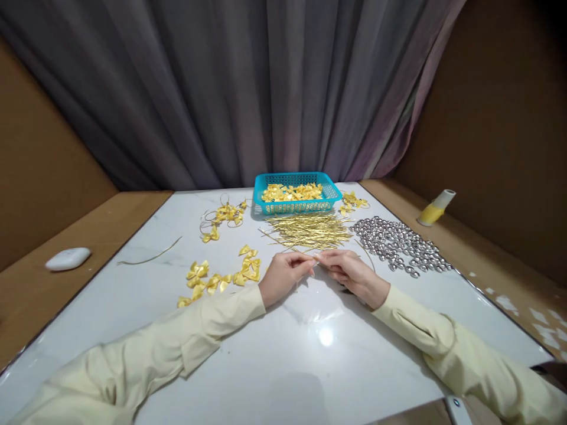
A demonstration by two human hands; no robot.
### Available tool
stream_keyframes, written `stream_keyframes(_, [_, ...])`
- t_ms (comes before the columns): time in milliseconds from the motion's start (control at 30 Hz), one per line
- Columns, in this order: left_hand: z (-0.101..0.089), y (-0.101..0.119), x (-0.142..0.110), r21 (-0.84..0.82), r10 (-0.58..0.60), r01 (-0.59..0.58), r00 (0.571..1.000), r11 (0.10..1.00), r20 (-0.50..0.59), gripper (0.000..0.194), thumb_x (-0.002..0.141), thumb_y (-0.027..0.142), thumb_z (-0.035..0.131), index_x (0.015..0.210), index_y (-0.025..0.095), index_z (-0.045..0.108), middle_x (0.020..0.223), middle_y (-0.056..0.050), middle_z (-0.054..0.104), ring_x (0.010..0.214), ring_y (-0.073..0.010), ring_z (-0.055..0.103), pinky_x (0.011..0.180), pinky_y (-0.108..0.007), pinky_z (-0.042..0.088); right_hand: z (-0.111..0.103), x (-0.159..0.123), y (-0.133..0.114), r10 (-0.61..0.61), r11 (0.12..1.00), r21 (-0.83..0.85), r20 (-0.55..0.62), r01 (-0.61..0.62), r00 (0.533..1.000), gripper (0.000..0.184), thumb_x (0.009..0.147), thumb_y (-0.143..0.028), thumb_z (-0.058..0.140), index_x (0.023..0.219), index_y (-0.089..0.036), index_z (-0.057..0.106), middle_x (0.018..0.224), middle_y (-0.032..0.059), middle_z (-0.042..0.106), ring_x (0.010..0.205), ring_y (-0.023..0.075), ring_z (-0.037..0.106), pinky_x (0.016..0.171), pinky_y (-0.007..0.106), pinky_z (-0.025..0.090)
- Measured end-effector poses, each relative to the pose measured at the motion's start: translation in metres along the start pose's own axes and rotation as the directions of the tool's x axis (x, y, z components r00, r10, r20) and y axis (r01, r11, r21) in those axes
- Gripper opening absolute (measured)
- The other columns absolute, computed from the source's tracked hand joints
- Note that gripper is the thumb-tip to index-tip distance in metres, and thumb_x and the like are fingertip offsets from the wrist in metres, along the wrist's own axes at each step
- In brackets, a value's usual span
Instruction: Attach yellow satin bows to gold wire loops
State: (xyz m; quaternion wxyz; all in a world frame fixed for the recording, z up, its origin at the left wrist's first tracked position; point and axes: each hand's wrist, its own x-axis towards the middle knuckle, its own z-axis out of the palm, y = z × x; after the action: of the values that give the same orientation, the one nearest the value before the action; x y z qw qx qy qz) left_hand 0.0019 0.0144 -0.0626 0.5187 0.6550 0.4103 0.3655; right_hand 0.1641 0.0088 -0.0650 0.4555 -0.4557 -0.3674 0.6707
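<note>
My left hand [286, 276] and my right hand [352, 273] meet over the middle of the table, fingertips pinched close together. Between them is a thin gold twist tie [316, 258], mostly covered by the fingers. Just beyond the hands lies a pile of gold twist ties [310, 230]. Silver beads or rings [401, 243] are spread to the right of my right hand. Yellow ribbon bows [220, 282] lie loose to the left of my left hand.
A blue plastic basket [295, 206] of yellow bows stands at the back. Bows with wire loops [228, 213] lie left of it, more bows [353, 202] right. A single tie [150, 257], a white case [68, 259] and a yellow-wrapped tube [436, 208] are at the sides.
</note>
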Motion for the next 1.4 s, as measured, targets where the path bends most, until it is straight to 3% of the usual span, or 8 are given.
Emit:
stream_keyframes(233, [-0.0039,-0.0001,0.0023,-0.142,-0.069,0.089,0.987,0.986,0.143,0.025,0.071,0.035,0.062,0.067,0.011,0.065,0.045,0.004,0.04,0.041,-0.0051,0.03,0.041,-0.02,0.023,-0.001,-0.0025,-0.0045,-0.111,0.986,-0.128,-0.012,0.108,0.994,0.022,0.051,-0.026,0.076,0.062,-0.01,0.064,0.04,-0.0069,0.038,0.037,0.0016,0.02,0.037,0.022,0.005])
stream_keyframes(400, [-0.0039,0.002,0.0033,-0.173,-0.093,0.122,0.981,0.977,0.168,0.026,0.07,0.036,0.063,0.064,0.011,0.065,0.042,0.006,0.036,0.041,-0.0046,0.028,0.041,-0.02,0.021,-0.0014,-0.0031,-0.0039,-0.126,0.983,-0.135,-0.012,0.123,0.992,0.025,0.052,-0.028,0.076,0.064,-0.011,0.063,0.041,-0.0074,0.038,0.037,0.0016,0.019,0.037,0.021,0.006])
stream_keyframes(500, [-0.0021,0.0042,0.0032,-0.125,-0.096,0.111,0.989,0.986,0.116,0.027,0.07,0.037,0.062,0.062,0.011,0.064,0.041,0.005,0.038,0.041,-0.0051,0.028,0.041,-0.021,0.022,-0.0014,-0.0023,-0.0021,-0.106,0.992,-0.071,-0.032,0.103,0.994,0.026,0.052,-0.027,0.076,0.065,-0.012,0.059,0.043,-0.0081,0.037,0.038,0.0016,0.019,0.036,0.02,0.006])
stream_keyframes(600, [0.0005,0.0046,0.0016,-0.002,-0.053,0.053,0.999,0.999,0.002,0.026,0.07,0.037,0.06,0.066,0.012,0.066,0.049,0.001,0.051,0.043,-0.0064,0.034,0.042,-0.021,0.027,-0.0007,-0.003,-0.002,-0.049,0.999,-0.021,-0.037,0.048,0.998,0.029,0.05,-0.026,0.077,0.065,-0.014,0.055,0.042,-0.0103,0.031,0.037,0.0015,0.016,0.034,0.019,0.006])
stream_keyframes(700, [0.0023,0.0019,-0.0007,0.158,0.088,-0.077,0.994,0.985,-0.064,0.022,0.073,0.033,0.057,0.074,0.014,0.068,0.061,-0.002,0.061,0.051,-0.0097,0.045,0.048,-0.021,0.036,-0.0003,-0.0045,-0.0025,0.0,1.0,-0.006,0.005,0.0,1.0,0.029,0.053,-0.028,0.076,0.062,-0.015,0.052,0.041,-0.0115,0.025,0.037,0.0016,0.012,0.033,0.018,0.006])
stream_keyframes(867, [0.0027,-0.0027,-0.0017,0.356,0.277,-0.237,0.959,0.904,-0.066,0.018,0.076,0.025,0.054,0.075,0.017,0.069,0.067,-0.002,0.065,0.058,-0.0119,0.052,0.056,-0.022,0.04,-0.003,-0.0039,0.0003,0.021,1.0,0.008,0.094,-0.022,0.995,0.028,0.059,-0.031,0.074,0.061,-0.014,0.051,0.042,-0.0118,0.021,0.039,0.002,0.009,0.033,0.017,0.006])
stream_keyframes(1200, [0.0031,-0.001,-0.0022,0.437,0.343,-0.295,0.939,0.85,-0.034,0.018,0.078,0.021,0.053,0.071,0.016,0.069,0.062,-0.001,0.063,0.057,-0.0116,0.051,0.057,-0.022,0.039,-0.002,-0.0042,0.0014,0.016,0.999,0.038,0.089,-0.019,0.996,0.026,0.058,-0.027,0.075,0.059,-0.014,0.052,0.044,-0.0113,0.02,0.04,0.002,0.008,0.034,0.017,0.006])
stream_keyframes(1400, [0.0024,0.0001,-0.0014,0.336,0.232,-0.206,0.972,0.919,-0.039,0.018,0.076,0.023,0.055,0.067,0.015,0.068,0.059,-0.001,0.063,0.053,-0.0105,0.049,0.053,-0.021,0.039,-0.0014,-0.0041,-0.0018,0.001,0.998,-0.064,0.031,0.001,1.0,0.025,0.057,-0.031,0.074,0.065,-0.012,0.06,0.04,-0.0115,0.021,0.038,0.0019,0.01,0.034,0.018,0.005])
